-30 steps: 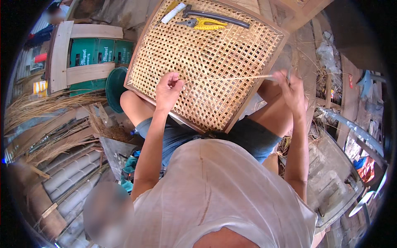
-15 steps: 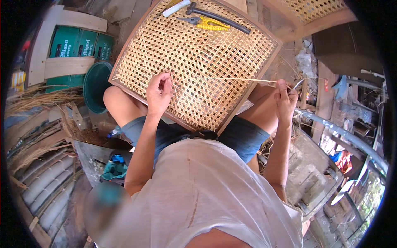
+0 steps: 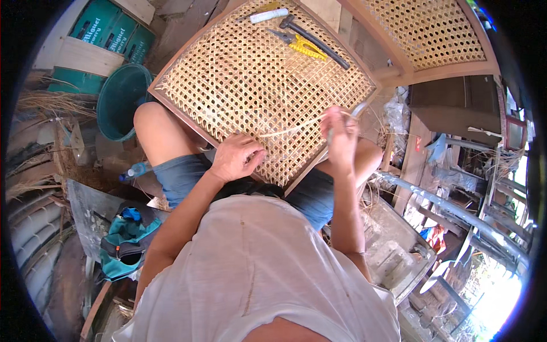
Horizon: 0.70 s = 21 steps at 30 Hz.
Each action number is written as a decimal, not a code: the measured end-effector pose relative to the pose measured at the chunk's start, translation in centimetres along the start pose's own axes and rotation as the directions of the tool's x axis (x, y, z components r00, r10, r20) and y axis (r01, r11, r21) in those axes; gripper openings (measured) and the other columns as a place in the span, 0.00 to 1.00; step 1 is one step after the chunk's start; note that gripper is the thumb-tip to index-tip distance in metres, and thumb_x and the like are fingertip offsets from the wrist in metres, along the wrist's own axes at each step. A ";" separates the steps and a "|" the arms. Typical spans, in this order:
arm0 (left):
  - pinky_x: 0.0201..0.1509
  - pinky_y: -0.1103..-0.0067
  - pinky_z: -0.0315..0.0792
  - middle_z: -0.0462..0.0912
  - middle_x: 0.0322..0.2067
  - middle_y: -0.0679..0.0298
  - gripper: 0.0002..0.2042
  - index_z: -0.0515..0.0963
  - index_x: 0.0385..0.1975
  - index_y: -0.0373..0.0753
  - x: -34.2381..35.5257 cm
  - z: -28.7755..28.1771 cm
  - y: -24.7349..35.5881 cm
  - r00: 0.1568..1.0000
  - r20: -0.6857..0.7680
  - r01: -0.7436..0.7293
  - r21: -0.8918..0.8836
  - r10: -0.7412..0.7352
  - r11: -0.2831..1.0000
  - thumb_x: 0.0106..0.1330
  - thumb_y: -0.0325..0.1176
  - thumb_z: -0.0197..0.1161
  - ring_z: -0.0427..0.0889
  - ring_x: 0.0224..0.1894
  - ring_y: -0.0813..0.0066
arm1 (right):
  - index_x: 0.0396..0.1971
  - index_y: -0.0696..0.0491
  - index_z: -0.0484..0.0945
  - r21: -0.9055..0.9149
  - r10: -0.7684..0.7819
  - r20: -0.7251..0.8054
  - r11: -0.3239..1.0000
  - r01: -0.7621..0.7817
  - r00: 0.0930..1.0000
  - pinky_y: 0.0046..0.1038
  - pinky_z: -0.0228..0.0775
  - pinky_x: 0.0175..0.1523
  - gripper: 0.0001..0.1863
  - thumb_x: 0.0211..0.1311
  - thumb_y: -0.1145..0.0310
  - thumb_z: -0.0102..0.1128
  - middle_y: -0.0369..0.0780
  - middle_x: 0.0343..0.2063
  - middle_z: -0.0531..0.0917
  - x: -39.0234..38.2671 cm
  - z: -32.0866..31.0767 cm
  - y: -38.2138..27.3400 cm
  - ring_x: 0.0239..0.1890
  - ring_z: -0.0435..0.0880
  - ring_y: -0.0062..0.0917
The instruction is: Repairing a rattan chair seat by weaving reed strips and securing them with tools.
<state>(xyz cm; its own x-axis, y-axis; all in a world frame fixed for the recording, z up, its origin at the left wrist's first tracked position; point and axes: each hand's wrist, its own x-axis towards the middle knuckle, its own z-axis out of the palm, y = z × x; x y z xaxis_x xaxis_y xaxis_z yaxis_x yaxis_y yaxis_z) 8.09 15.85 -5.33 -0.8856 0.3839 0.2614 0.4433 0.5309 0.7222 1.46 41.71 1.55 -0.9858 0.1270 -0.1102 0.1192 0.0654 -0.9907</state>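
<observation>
A woven cane panel in a wooden frame (image 3: 199, 74) rests across my bent legs. Near its lower edge my left hand (image 3: 239, 157) lies on the weave with curled fingers; what is between them is hidden. At the panel's right side my right hand (image 3: 339, 137) is closed on a pale cane strand (image 3: 290, 128), which runs leftward over the weave, and on a thin metal tool that is blurred. On the upper part of the panel lie yellow-handled snips (image 3: 307, 47), a black hammer (image 3: 327, 48) and a white cylindrical piece (image 3: 268, 15).
A second cane-filled frame (image 3: 427, 31) stands top right. Left are green crates (image 3: 94, 23), a green bucket (image 3: 122, 102), a bottle (image 3: 134, 171) and a teal bag (image 3: 125, 239). Planks, a metal pipe (image 3: 439, 202) and scraps crowd the right.
My right hand has moved left with the strand, which now sags in a curve. My left hand has moved down toward the panel's lower edge. The view has shifted, showing more of the second frame.
</observation>
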 end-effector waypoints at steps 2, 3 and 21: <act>0.37 0.68 0.74 0.83 0.28 0.62 0.05 0.84 0.31 0.42 -0.3 0.0 -0.3 1.000 -0.013 -0.016 0.025 0.016 1.000 0.60 0.33 0.71 0.81 0.32 0.60 | 0.30 0.54 0.83 -0.111 -0.175 0.143 0.975 0.191 0.974 0.27 0.66 0.22 0.17 0.75 0.58 0.57 0.29 0.19 0.81 0.3 1.7 3.0 0.18 0.75 0.21; 0.38 0.68 0.74 0.83 0.27 0.62 0.04 0.84 0.31 0.42 -0.5 0.0 -0.5 1.000 -0.013 -0.027 0.052 0.028 0.998 0.60 0.33 0.71 0.81 0.33 0.60 | 0.29 0.55 0.83 -0.396 -0.202 0.196 0.879 0.266 0.960 0.29 0.68 0.23 0.16 0.75 0.61 0.56 0.32 0.18 0.81 0.4 1.2 3.0 0.19 0.76 0.22; 0.51 0.68 0.77 0.86 0.43 0.52 0.19 0.82 0.54 0.38 11.5 0.8 3.1 0.992 -0.092 0.047 -0.315 -0.080 0.948 0.76 0.46 0.58 0.85 0.42 0.61 | 0.21 0.50 0.77 0.153 -0.108 -0.353 0.973 0.172 0.929 0.19 0.52 0.20 0.17 0.69 0.60 0.68 0.27 0.15 0.70 2.5 -9.1 -4.8 0.16 0.64 0.10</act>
<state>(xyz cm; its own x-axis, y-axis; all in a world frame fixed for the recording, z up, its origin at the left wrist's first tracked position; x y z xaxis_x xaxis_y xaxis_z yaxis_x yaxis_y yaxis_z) -0.58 22.49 -0.61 -0.9274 0.2685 0.2605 0.3346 0.2838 0.8986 -0.52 50.71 6.79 -0.8873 0.4601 0.0330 -0.0713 -0.0660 -0.9953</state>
